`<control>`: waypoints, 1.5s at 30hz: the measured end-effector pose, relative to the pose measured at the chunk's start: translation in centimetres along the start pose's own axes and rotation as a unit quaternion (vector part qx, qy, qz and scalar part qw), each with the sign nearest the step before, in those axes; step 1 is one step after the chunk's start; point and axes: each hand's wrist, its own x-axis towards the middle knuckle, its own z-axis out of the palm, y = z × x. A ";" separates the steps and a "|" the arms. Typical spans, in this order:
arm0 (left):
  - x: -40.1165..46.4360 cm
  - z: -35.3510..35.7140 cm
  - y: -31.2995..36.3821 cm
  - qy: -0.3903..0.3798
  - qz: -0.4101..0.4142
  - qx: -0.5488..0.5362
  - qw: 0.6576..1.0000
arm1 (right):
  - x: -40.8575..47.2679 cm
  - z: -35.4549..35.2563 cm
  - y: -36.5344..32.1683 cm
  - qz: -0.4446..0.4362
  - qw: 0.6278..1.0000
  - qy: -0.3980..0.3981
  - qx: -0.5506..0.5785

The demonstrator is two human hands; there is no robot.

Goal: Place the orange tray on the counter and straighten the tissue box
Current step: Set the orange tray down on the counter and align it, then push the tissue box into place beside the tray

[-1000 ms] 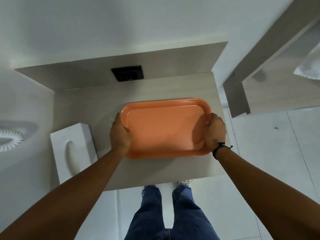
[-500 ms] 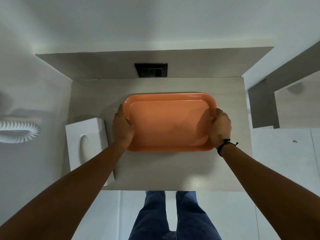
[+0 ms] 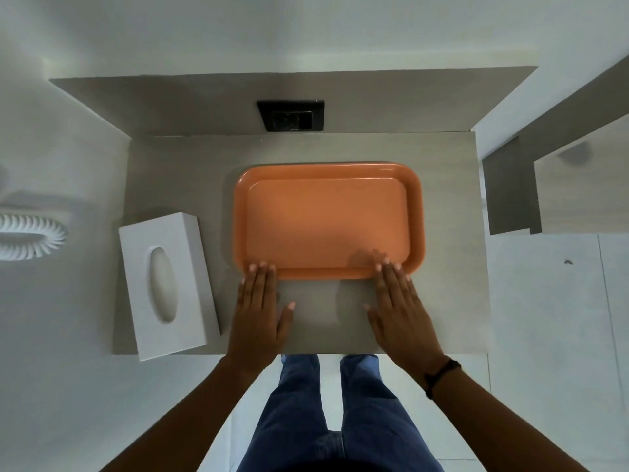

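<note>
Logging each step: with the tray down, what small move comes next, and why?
Probably move the left hand to the tissue box: the tray lies flat on the counter, both hands open, while the box sits skewed, overhanging the front edge.

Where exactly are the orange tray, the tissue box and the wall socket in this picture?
orange tray [image 3: 326, 223]: head view, middle of its flat floor.
tissue box [image 3: 166, 284]: head view, white top face beside the oval opening.
wall socket [image 3: 291, 116]: head view, centre of the dark plate.

The orange tray [image 3: 326, 221] lies flat and empty on the tabletop [image 3: 177, 172]. Just left, the white tissue box [image 3: 166, 282] sits slightly skewed, overhanging the front edge.
</note>
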 end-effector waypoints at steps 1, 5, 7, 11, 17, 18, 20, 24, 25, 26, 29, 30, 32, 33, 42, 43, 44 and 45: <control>-0.3 0.2 -0.1 -0.009 0.003 0.012 1.000 | -0.4 0.4 -0.1 -0.004 1.000 -0.010 -0.010; -0.1 0.4 -0.3 -0.030 0.011 0.051 0.998 | -0.3 0.9 -0.3 0.001 0.999 -0.029 -0.025; 0.2 0.5 -0.4 -0.028 0.015 0.061 0.998 | -0.1 0.8 -0.4 -0.002 0.999 -0.029 -0.031; 1.3 0.8 -0.8 -0.019 0.023 0.066 0.997 | 0.7 0.4 -0.3 -0.003 0.999 -0.022 -0.034; 4.0 1.0 -0.8 -0.010 0.022 0.060 0.998 | 3.5 -0.4 0.4 0.001 0.999 -0.034 -0.026; 4.4 1.1 -0.8 -0.008 0.023 0.062 0.998 | 3.9 -0.5 0.6 0.000 0.999 -0.040 -0.026; 5.2 1.1 -1.0 -0.007 0.025 0.066 0.997 | 4.7 -0.6 0.9 -0.001 0.999 -0.047 -0.024; 6.7 1.0 -1.1 0.003 0.031 0.070 0.997 | 6.0 -1.0 1.5 -0.006 0.999 -0.047 -0.018; 7.0 0.9 -1.2 0.006 0.034 0.071 0.997 | 6.3 -1.0 1.5 -0.005 0.999 -0.047 -0.017; 7.2 0.9 -1.2 0.006 0.035 0.072 0.997 | 6.6 -1.1 1.5 -0.003 0.999 -0.048 -0.015; 7.5 1.0 -1.4 0.002 0.033 0.069 0.997 | 7.0 -1.1 1.6 0.000 0.999 -0.048 -0.013; 7.6 1.0 -1.4 0.001 0.032 0.070 0.997 | 7.0 -1.1 1.6 0.001 0.999 -0.050 -0.015; 7.6 1.1 -1.4 0.005 0.032 0.070 0.997 | 7.0 -1.1 1.6 0.003 0.998 -0.051 -0.022; 7.5 1.0 -1.4 0.009 0.033 0.072 0.997 | 7.0 -1.2 1.5 0.004 0.999 -0.047 -0.024; 4.9 -3.8 -5.1 0.084 -0.110 0.091 0.986 | 11.1 -1.1 -8.4 -0.181 0.983 -0.032 0.020; 4.1 -4.4 -6.2 0.093 -0.131 0.093 0.983 | 11.6 -0.7 -10.2 -0.213 0.976 -0.038 0.020; 3.1 -5.0 -7.2 0.098 -0.153 0.094 0.979 | 12.2 -0.2 -11.9 -0.241 0.969 -0.046 0.017; 2.4 -5.5 -8.1 0.097 -0.173 0.094 0.976 | 12.6 0.3 -13.3 -0.259 0.964 -0.054 0.014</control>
